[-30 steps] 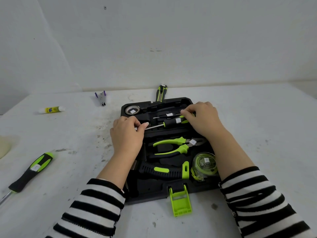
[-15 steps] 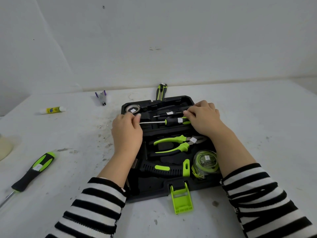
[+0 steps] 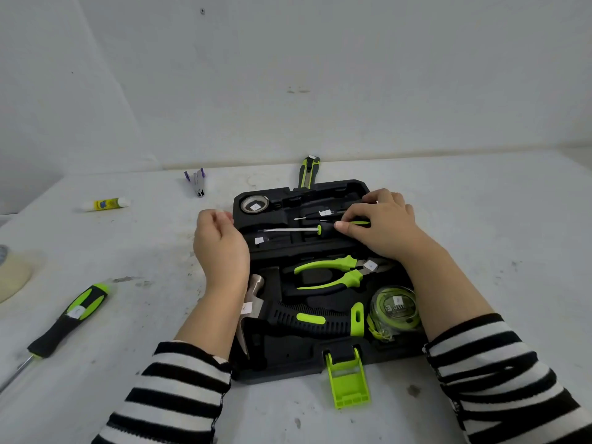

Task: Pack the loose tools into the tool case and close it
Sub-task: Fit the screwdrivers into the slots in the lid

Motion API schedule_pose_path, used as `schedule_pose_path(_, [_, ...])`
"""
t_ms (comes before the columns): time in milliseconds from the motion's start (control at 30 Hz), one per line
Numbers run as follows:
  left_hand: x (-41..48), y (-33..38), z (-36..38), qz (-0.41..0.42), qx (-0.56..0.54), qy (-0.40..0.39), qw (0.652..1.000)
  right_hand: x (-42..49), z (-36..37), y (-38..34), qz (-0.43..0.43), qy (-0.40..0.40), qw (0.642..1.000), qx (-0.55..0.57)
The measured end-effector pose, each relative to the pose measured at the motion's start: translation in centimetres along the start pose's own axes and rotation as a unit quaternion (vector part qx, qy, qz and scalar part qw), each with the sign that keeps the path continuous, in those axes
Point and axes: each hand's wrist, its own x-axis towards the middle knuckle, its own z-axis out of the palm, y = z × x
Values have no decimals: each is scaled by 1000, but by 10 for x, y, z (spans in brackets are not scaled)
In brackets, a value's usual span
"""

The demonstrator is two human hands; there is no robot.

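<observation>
The open black tool case lies in front of me with a green latch at its near edge. Inside sit pliers, a hammer, a green tape measure and a tape roll. My right hand presses the handle of a small screwdriver lying in its slot. My left hand hovers at the case's left edge, fingers curled, holding nothing. A large loose screwdriver rests on the table at the left. A utility knife lies behind the case.
A glue stick and a small stapler lie at the back left. A roll of clear tape sits at the left edge. A wall rises behind the stained white table.
My left hand has let go of the small screwdriver's shaft and pulled back to the left. The right hand still holds the handle down in the slot.
</observation>
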Motion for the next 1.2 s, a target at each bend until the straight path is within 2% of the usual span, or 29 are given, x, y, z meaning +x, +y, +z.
schedule_pose_path(100, [-1,2,-1,-15,-17,-32,999,2,2,0,13,-3,1000,-24])
schedule_pose_path(233, [4,-2,-8,-101,-124,-51,986,3,5,1,17,35,999,-23])
schedule_pose_path(400, [1,3,-7,-106,-136,-40,984,5,7,2,18,61,998,-17])
schedule_pose_path(533, [2,3,-7,-116,-114,-26,986,4,6,-3,-2,23,999,-25])
schedule_pose_path(600, [3,1,-5,-114,-97,-54,987,4,4,-6,-4,5,1000,-18])
schedule_pose_path(733, [7,-3,-1,-83,4,-113,990,4,2,-10,13,2,1000,-11])
schedule_pose_path(867, [10,-3,-7,-177,-73,-84,978,3,3,-13,20,6,1000,-21])
schedule_pose_path(933, [10,-3,-8,-192,-81,-78,975,4,4,-15,26,11,999,-23])
schedule_pose_path(1067, [12,-2,-3,-170,-38,-100,980,6,7,-19,33,19,999,-39])
schedule_pose_path(1200, [14,1,9,-125,52,-93,986,5,13,-16,22,19,998,-49])
